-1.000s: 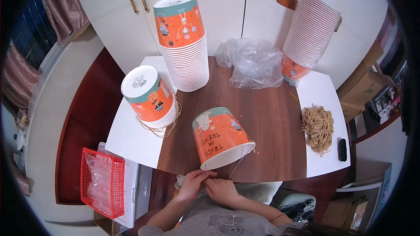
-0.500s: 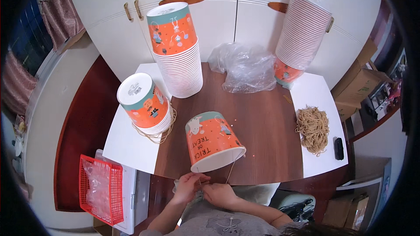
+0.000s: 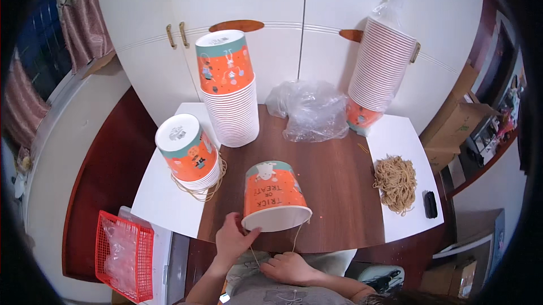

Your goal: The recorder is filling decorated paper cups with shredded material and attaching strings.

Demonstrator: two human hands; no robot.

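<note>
An orange paper bucket with a teal band lies tipped in front of me, its white mouth towards me. At the left of its rim is my left hand, thumb at the mouth and fingers along the outer side, gripping the edge. A thin beige cord runs down from the rim's right side to my right hand. That hand is curled closed by my lap, with the cord going into it. Another strand slants from below my left hand towards it. The cord ends inside my right fingers are hidden.
Left stand a tall bucket stack and a shorter stack with cord loops around it. Clear plastic wrap and a bagged bucket stack are at the back. A cord bundle and black object lie right; a red basket sits lower left.
My left hand has left the cord near my right hand and moved up-left to the bucket's rim. The bucket has turned slightly. The whole view has shifted with my head.
</note>
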